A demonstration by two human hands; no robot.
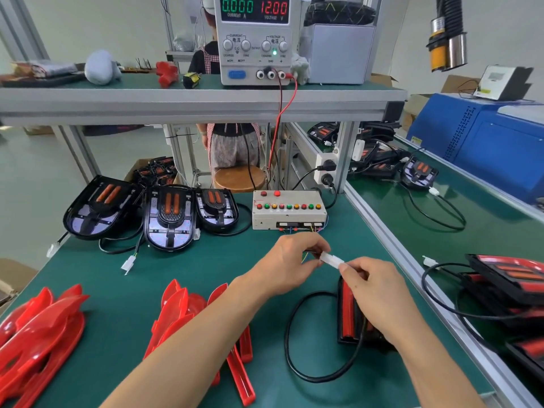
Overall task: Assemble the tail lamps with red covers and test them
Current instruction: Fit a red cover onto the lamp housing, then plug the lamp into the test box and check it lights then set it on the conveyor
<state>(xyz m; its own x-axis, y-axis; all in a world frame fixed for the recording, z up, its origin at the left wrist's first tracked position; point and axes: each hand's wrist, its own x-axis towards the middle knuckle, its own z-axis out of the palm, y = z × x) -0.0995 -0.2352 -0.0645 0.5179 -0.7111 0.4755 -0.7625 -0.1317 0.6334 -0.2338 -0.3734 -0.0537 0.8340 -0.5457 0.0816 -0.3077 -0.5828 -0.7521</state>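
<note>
Head view: joining the lamp's plug for testing.
My left hand and right hand each pinch one half of the white connector above the worktop, the tail lamp just below, so its cable reaches the test box.

You are at an electronics assembly line in a factory workshop. Your green-matted bench sits in an aluminium frame with a shelf above, carrying a DC power supply reading 12.00 volts. A push-button test box, rows of unfinished tail lamps and stacked red covers surround you.
</note>
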